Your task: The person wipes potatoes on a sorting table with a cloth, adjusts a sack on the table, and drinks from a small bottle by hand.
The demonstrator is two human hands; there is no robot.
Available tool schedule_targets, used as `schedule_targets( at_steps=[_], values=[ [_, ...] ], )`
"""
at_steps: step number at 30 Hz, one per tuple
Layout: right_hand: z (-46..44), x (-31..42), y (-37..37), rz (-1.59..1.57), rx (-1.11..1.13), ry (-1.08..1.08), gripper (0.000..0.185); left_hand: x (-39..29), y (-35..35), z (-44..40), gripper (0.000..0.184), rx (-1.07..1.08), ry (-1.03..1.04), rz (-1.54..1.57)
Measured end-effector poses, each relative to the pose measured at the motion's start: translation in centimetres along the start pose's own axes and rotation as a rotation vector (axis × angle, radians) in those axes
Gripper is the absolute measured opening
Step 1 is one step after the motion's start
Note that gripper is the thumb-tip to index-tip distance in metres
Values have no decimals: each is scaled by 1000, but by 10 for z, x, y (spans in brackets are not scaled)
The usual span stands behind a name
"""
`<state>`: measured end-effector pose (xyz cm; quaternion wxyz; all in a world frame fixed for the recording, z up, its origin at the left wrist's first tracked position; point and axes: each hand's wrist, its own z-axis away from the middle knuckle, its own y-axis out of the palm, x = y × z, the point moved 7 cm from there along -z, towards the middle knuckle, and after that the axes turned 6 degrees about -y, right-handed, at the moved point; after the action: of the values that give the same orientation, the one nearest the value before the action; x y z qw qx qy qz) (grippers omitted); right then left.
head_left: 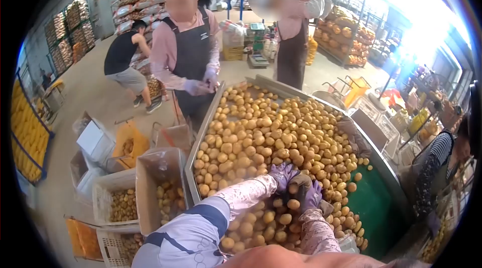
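Note:
My left hand, in a purple glove, reaches into a heap of potatoes on a metal-sided sorting table. Its fingers are bent against a dull brown lump whose kind I cannot make out. Close by on the right, my right hand, also purple-gloved, has its fingers curled beside the same lump. A single potato shows just below, between the two hands. What each palm holds is hidden. More potatoes lie nearer to me, between my floral sleeves.
Beyond the table's left side stands a person in a dark apron; another apron wearer is at the far end. Left of me are a potato-filled carton and a white crate. Green table surface shows at right, near another worker.

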<state>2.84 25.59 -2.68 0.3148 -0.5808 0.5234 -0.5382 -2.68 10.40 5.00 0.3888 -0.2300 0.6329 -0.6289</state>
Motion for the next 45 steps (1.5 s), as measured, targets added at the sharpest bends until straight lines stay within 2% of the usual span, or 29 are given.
schedule_targets(
  at_steps=[2,3,4,5,6,8,10,11,12,14,15,17,19,20,22,23,24,25,27,28,30,31,34,35,38,40,41,43,45],
  values=[
    [1,1,-9,30,-46,-6,48,6,22,-10,86,23,-61,56],
    [3,1,-7,85,-41,-3,39,9,42,-15,97,34,-88,84],
    [8,0,-6,165,-8,55,36,13,69,-24,87,18,-68,127],
    [15,13,-20,243,18,116,34,10,61,-13,78,102,-88,107],
    [24,22,-29,232,157,192,33,8,52,-1,69,186,-106,85],
    [46,28,-35,225,146,46,38,10,64,15,56,90,-62,-39],
    [68,50,-68,158,100,-78,41,12,66,49,43,-99,8,16],
    [81,56,-80,123,52,-144,43,12,31,88,35,-214,31,65],
    [93,56,-88,-168,88,-78,38,15,10,117,28,-316,54,120],
    [115,56,-98,-325,121,-105,33,23,24,132,31,-303,173,213],
    [127,54,-98,-191,135,-214,32,29,30,136,30,-234,209,324],
    [149,71,-159,-316,155,4,26,24,-10,170,30,-212,111,599],
    [165,59,-188,-227,12,26,25,31,-16,200,32,-341,111,557],
    [178,70,-217,-365,-76,-120,21,17,-37,222,35,-320,125,536],
    [205,75,-230,-311,-41,-54,14,9,-38,255,38,-300,96,481],
    [213,75,-230,-288,-19,-29,10,12,-21,271,38,-291,51,453],
    [215,66,-200,-174,327,-28,12,7,-11,288,39,-372,98,403],
    [226,74,-193,-209,238,-114,39,3,5,297,42,-252,94,355],
    [238,76,-146,214,213,-142,60,-15,16,304,53,-76,20,123],
    [234,89,-138,226,347,-126,59,-19,26,301,55,-6,3,33],
    [226,98,-98,317,450,-154,54,-24,42,285,60,121,-24,-150],
    [223,93,-65,399,422,-196,51,-22,48,269,61,121,-26,-202],
    [177,87,-64,201,458,-90,53,-18,61,229,60,164,-27,-326],
    [170,81,-60,238,297,-128,50,-16,69,219,60,111,-5,-332],
    [142,85,-80,64,331,1,40,-19,59,199,58,-24,88,-196],
    [139,90,-96,-44,376,10,34,-27,47,194,60,2,86,-142],
    [141,88,-97,-76,248,-14,27,-27,41,194,61,17,83,-120],
    [151,83,-99,-199,308,128,23,-24,38,191,58,-70,176,-68],
    [160,89,-84,-131,459,13,20,-19,34,192,53,-142,226,-20]
  ],
)
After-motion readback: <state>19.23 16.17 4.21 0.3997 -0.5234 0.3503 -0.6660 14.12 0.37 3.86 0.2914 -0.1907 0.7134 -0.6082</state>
